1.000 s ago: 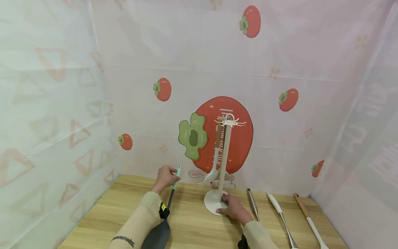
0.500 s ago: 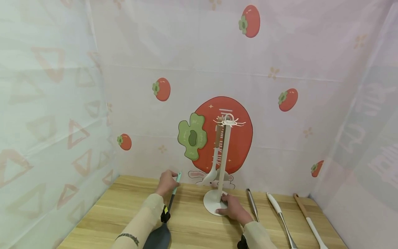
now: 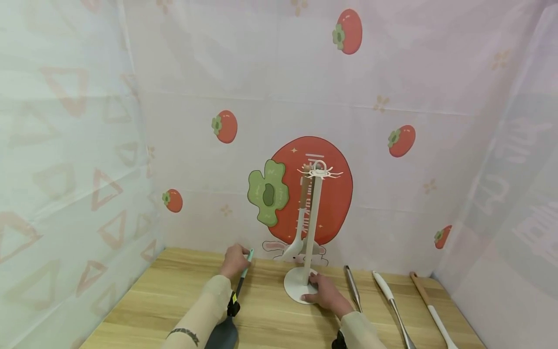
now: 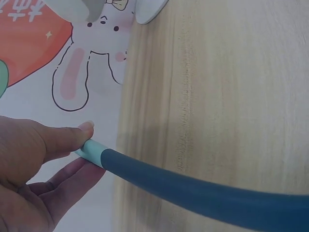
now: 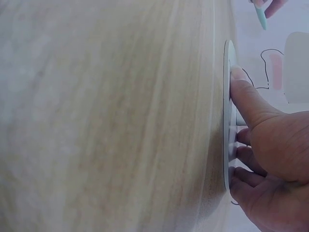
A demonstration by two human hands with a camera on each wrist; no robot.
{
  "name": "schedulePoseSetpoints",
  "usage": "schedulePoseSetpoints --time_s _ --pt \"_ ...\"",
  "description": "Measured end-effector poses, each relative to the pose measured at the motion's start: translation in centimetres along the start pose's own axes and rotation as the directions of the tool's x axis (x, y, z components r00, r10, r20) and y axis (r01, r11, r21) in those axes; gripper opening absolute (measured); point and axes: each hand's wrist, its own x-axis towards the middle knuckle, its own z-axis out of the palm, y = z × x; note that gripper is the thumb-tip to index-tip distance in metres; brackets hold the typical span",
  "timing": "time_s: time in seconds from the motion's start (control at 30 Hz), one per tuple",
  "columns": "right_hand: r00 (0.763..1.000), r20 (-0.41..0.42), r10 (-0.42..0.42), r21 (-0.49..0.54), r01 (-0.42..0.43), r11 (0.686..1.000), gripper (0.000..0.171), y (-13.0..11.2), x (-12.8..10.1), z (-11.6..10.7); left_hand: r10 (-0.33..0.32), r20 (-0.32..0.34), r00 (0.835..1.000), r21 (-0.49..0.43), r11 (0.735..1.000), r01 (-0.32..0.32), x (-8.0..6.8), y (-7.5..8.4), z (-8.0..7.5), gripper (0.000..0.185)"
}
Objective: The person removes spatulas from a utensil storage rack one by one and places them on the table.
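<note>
The left hand (image 3: 234, 260) pinches the mint tip of a dark spatula (image 3: 232, 303), low in the frame above the worktop (image 3: 270, 320). It looks light and maybe bendy, so hold near the tip. The right hand (image 3: 326, 293) presses flat on the white rack base (image 3: 295, 291).

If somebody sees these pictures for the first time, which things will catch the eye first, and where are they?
First comes the white utensil stand at the back middle of the wooden table, with one spoon hanging from its top against the big red fruit print. The right hand presses on the stand's round base, and the left hand pinches the mint tip of a dark spatula. Three more utensils lie in a row to the right.
</note>
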Motion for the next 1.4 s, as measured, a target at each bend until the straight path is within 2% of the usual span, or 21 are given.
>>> schedulePoseSetpoints --time_s 0.2,0.47,0.7,0.87,1.0,1.1,1.23,1.4 --pt "1.0 0.001 0.007 -0.003 -0.007 1.0 0.063 0.1 0.0 0.0 -0.004 0.011 1.0 0.034 0.999 0.003 0.0 -0.5 0.4 0.029" --pt "1.0 0.003 0.007 0.016 -0.007 1.0 0.062 -0.1 -0.1 0.0 -0.017 0.026 1.0 0.046 0.999 0.016 0.2 -1.3 1.3 0.031" --pt "1.0 0.001 -0.003 0.013 0.003 1.0 0.062 -0.2 -0.1 -0.1 -0.026 0.039 0.999 0.062 0.998 0.024 0.0 -1.4 1.6 0.029" --pt "1.0 -0.008 -0.013 0.008 0.013 1.0 0.062 -0.3 -0.1 -0.1 -0.056 0.041 0.998 0.076 0.996 0.053 -0.2 -1.3 2.0 0.026" --pt "1.0 -0.01 -0.015 0.001 0.015 1.0 0.062 -0.1 -0.1 -0.1 -0.068 0.052 0.996 0.087 0.994 0.063 -0.4 -0.9 2.1 0.016" --pt "1.0 -0.01 -0.011 0.001 0.011 1.0 0.062 -0.2 -0.1 -0.1 -0.043 0.043 0.998 0.105 0.994 0.039 -0.4 -0.7 2.1 0.022" --pt "1.0 -0.009 -0.007 0.008 0.007 1.0 0.063 -0.2 0.0 -0.1 -0.042 0.027 0.999 0.118 0.992 0.038 -0.5 -1.1 2.4 0.029" --pt "1.0 -0.005 -0.003 0.006 0.003 1.0 0.064 0.0 0.0 0.1 -0.065 0.025 0.998 0.139 0.988 0.061 -0.6 -1.8 2.7 0.028"
